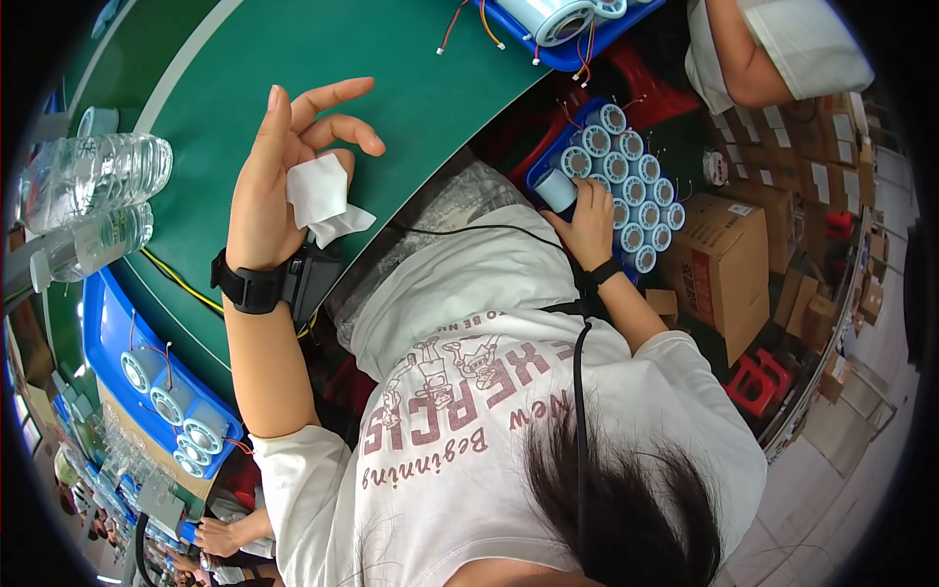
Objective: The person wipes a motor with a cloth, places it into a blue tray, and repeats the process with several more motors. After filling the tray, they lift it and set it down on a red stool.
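Observation:
My left hand [279, 176] is raised over the green table with a folded white tissue [318, 188] against its palm. The thumb and two fingers stretch away from it, while the other fingers curl behind the tissue. A black strap with a dark device circles that wrist. Off to the right, my right hand [587, 227] has its fingers around a light-blue cylinder [557, 190] at the near corner of a blue tray [540, 168]. Upright cylinders of the same kind, with ringed round ends, fill the tray in rows. Thin wires stick out at its edges.
On the green table [225, 108] stand clear plastic bottles [108, 176] at the left. Another blue tray [108, 303] with several cylinders lies at lower left; one more blue tray [577, 61] sits at the top. Cardboard boxes [719, 264] and a red stool [758, 382] are right. Other people work nearby.

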### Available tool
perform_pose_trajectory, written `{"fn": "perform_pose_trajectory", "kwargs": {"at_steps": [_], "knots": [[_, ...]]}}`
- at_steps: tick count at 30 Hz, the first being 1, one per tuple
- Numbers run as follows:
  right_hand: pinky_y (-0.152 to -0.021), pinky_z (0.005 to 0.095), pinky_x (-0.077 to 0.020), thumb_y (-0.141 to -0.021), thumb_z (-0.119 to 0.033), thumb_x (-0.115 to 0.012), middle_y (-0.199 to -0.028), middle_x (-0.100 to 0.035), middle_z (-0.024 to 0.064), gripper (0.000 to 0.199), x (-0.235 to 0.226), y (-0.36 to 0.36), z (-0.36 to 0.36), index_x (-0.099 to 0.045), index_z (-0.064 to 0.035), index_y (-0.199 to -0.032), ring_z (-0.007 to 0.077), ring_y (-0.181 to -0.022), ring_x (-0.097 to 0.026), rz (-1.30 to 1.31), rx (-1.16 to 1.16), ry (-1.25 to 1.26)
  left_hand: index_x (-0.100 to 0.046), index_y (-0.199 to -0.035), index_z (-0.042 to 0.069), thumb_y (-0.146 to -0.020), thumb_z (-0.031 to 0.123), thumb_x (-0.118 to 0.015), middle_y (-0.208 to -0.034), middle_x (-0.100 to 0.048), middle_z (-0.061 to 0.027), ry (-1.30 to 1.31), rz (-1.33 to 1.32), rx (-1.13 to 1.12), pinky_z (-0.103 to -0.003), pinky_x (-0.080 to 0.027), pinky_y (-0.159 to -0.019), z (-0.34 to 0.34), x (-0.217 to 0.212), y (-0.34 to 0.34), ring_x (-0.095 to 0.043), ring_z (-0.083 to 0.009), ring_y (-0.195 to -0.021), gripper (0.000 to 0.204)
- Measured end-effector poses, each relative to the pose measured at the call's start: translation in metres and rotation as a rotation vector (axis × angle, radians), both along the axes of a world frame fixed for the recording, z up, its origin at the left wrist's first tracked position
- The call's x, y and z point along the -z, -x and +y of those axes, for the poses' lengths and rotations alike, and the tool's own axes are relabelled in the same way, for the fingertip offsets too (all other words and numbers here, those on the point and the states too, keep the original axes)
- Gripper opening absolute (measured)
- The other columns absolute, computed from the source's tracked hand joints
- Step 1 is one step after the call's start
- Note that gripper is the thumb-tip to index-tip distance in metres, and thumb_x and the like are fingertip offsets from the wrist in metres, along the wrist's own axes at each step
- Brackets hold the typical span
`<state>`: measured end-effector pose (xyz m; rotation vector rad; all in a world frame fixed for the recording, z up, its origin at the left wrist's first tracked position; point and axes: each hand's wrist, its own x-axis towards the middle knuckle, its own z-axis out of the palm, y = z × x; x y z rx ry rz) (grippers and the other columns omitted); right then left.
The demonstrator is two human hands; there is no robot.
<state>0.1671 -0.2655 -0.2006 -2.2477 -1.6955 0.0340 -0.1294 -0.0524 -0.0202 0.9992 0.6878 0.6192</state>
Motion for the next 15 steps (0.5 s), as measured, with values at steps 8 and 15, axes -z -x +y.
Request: {"fn": "perform_pose_trajectory", "kwargs": {"at_steps": [8,15], "knots": [[-0.086,0.0418,-0.0417,-0.068,-0.023,-0.080,-0.112,-0.052,0.0200,0.060,0.011,0.001,0.004,-0.051,0.0016,-0.114,0.0372,-0.101,-0.050,-0.005,-0.044,0.008,-0.053,-0.124,-0.001,-0.100,0.049,-0.024,-0.083,-0.063,-0.0072,-0.023,0.007,0.016,-0.018,-0.036,-0.050,-0.002,0.000,0.000,-0.043,-0.0056,-0.054,0.062],[-0.084,0.0365,-0.0441,-0.080,-0.021,-0.072,-0.112,-0.053,0.0179,0.054,-0.033,-0.004,0.007,-0.048,0.0029,-0.122,0.0315,-0.101,-0.052,0.062,0.034,-0.117,-0.055,-0.122,0.000,-0.100,0.049,-0.027,-0.083,-0.065,-0.0063,-0.039,0.009,0.019,-0.018,-0.037,-0.049,0.000,0.005,0.004,-0.044,-0.0042,-0.054,0.061]]}}
